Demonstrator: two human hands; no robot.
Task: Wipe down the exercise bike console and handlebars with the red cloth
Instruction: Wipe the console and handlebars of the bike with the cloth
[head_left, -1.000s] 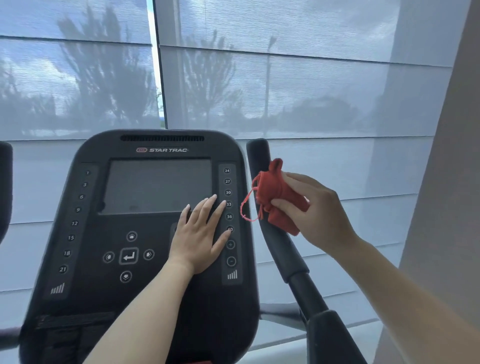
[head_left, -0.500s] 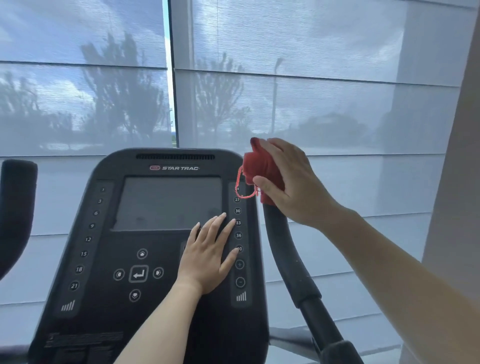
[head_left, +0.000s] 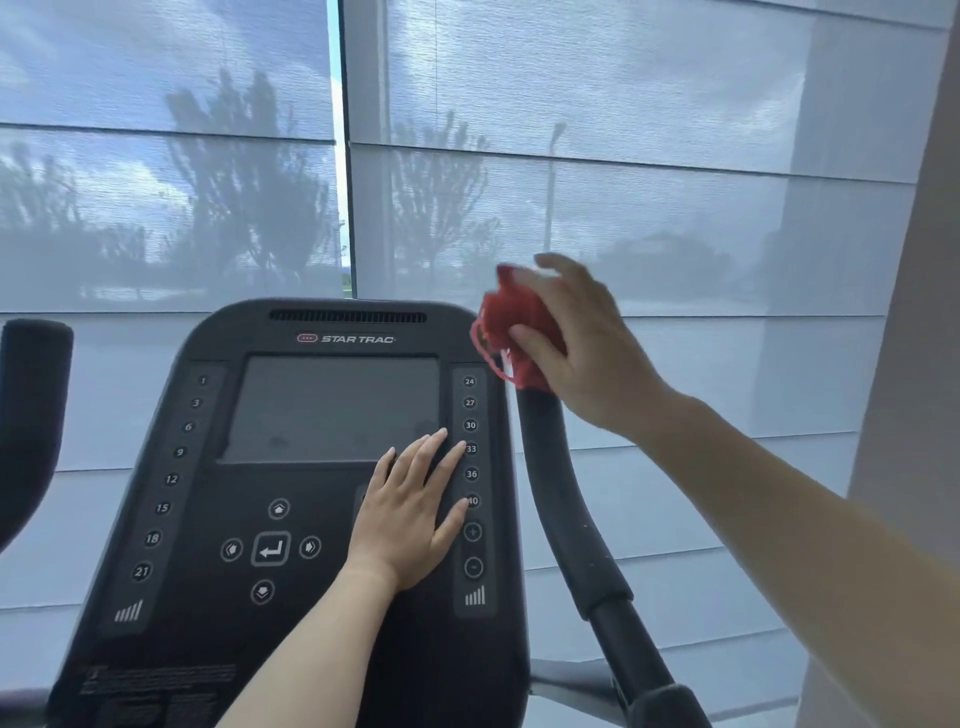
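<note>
left hand (head_left: 410, 512) flat, fingers straight, on black star trac console (head_left: 291, 467).
right hand (head_left: 576, 348) grips bunched red cloth (head_left: 511, 332), loose thread loop dangling, at top end of black right handlebar (head_left: 558, 499); motion-blurred.

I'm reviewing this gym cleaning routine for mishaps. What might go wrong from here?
1. The left hand lies flat on the black exercise bike console, fingertips at the numbered keys; leaning on it may trigger a setting.
2. The bunched red cloth in the right hand trails a loose red loop beside the black right handlebar's top; it might snag there.
</note>
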